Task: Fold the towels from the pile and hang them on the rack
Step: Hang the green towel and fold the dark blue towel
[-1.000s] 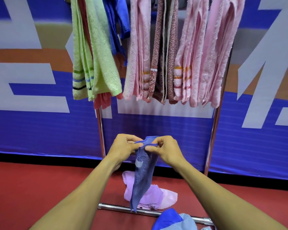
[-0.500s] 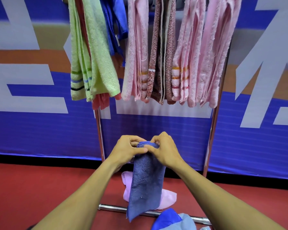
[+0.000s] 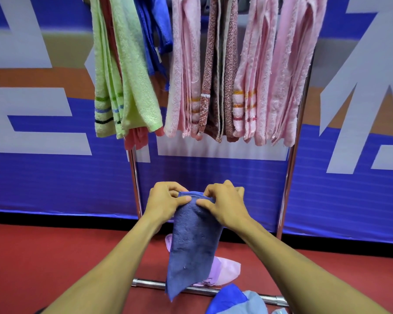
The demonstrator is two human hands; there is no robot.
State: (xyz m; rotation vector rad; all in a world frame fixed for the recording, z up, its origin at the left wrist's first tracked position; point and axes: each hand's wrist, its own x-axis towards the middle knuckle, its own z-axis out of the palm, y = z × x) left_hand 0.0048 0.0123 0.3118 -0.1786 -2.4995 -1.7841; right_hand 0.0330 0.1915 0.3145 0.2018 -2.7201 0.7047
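Note:
A dusty-blue towel [image 3: 193, 243] hangs folded lengthwise below my two hands. My left hand [image 3: 166, 201] pinches its top left corner and my right hand [image 3: 225, 203] pinches the top right, thumbs close together on the near face. Behind stands the metal rack [image 3: 289, 184], its top rail out of view, carrying a green striped towel [image 3: 123, 71], a bright blue cloth [image 3: 156, 30], pink towels [image 3: 281, 71] and a brown speckled towel [image 3: 218, 71]. On the floor under the rack lies a lilac towel [image 3: 224, 270]. A blue and pale-blue cloth [image 3: 234, 301] of the pile shows at the bottom edge.
The rack's lower bar [image 3: 150, 283] runs across the red floor [image 3: 55, 257] just in front of me. A blue, white and orange banner wall [image 3: 43, 177] stands close behind the rack. The hanging towels fill the rack's width from the left post [image 3: 134, 177] to the right one.
The blue towel was a narrow twisted strip a second ago; it now hangs wider and flatter. My hands have moved slightly apart along its top edge.

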